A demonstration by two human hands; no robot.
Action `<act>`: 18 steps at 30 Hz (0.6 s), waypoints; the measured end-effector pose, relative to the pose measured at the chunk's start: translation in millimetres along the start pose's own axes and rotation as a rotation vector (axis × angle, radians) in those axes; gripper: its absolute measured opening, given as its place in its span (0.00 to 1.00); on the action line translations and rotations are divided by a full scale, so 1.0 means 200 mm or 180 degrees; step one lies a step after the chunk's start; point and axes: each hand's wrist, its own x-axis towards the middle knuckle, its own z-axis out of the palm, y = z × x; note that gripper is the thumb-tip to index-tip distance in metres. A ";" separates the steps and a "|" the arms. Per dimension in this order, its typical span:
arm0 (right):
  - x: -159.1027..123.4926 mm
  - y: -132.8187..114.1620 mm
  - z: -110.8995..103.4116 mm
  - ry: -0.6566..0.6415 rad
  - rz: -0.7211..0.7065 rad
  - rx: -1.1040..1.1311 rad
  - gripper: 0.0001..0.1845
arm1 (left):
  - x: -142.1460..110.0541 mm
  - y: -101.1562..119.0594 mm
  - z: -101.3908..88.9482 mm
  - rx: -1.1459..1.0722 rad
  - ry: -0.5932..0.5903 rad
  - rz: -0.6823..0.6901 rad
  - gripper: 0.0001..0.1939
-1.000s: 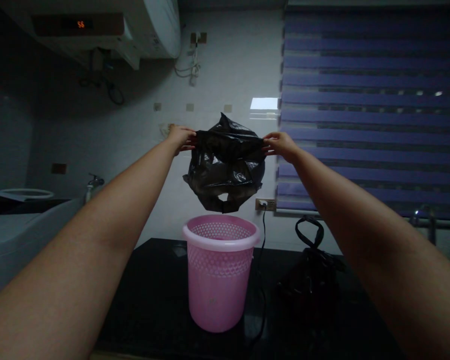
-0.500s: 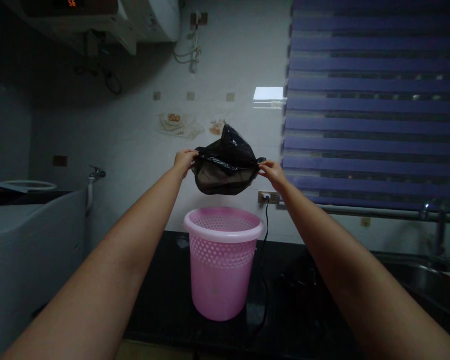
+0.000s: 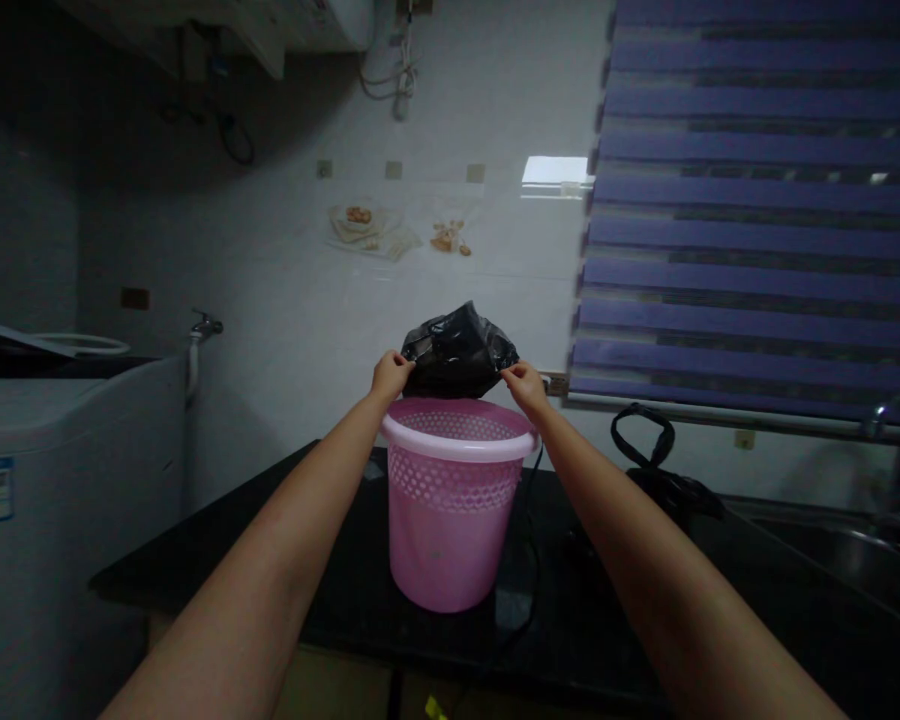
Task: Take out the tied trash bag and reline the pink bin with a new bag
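Two bare arms reach forward over a black countertop [image 3: 322,590]. The left hand [image 3: 390,376] and the right hand [image 3: 525,384] each pinch one side of a crumpled black plastic bin bag [image 3: 457,352], fingers closed on its edges. The bag hangs between the hands, just above the open mouth of a pink perforated plastic wastebasket [image 3: 454,500] standing upright on the counter. Another black bag [image 3: 664,480] lies to the right, below purple striped blinds [image 3: 757,200]. A white washing machine [image 3: 60,480] stands at the left.
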 end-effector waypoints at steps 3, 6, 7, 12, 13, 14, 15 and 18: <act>-0.03 -0.04 0.01 -0.0120 0.0298 -0.0398 0.19 | -0.03 -0.03 0.01 0.0458 -0.0231 0.0117 0.11; -0.05 -0.08 0.01 -0.0334 0.0355 -0.0914 0.15 | -0.04 -0.03 0.01 0.0910 -0.0453 0.0210 0.09; -0.06 -0.09 0.00 -0.0410 0.0318 -0.1080 0.13 | -0.04 -0.03 0.01 0.1057 -0.0521 0.0225 0.09; -0.10 -0.12 -0.01 -0.0655 0.0135 -0.1829 0.15 | -0.05 -0.02 0.03 0.1708 -0.0915 0.0262 0.17; -0.11 -0.12 -0.01 -0.0684 0.0163 -0.1911 0.16 | -0.06 -0.01 0.03 0.1818 -0.0993 0.0268 0.19; -0.12 -0.13 -0.01 -0.0714 0.0193 -0.1973 0.17 | -0.07 -0.01 0.04 0.1924 -0.1063 0.0277 0.21; -0.13 -0.14 -0.02 -0.0745 0.0221 -0.2030 0.18 | -0.08 -0.01 0.04 0.2025 -0.1125 0.0292 0.22; -0.15 -0.16 -0.01 -0.0786 0.0256 -0.2224 0.20 | -0.11 0.00 0.04 0.2295 -0.1307 0.0415 0.24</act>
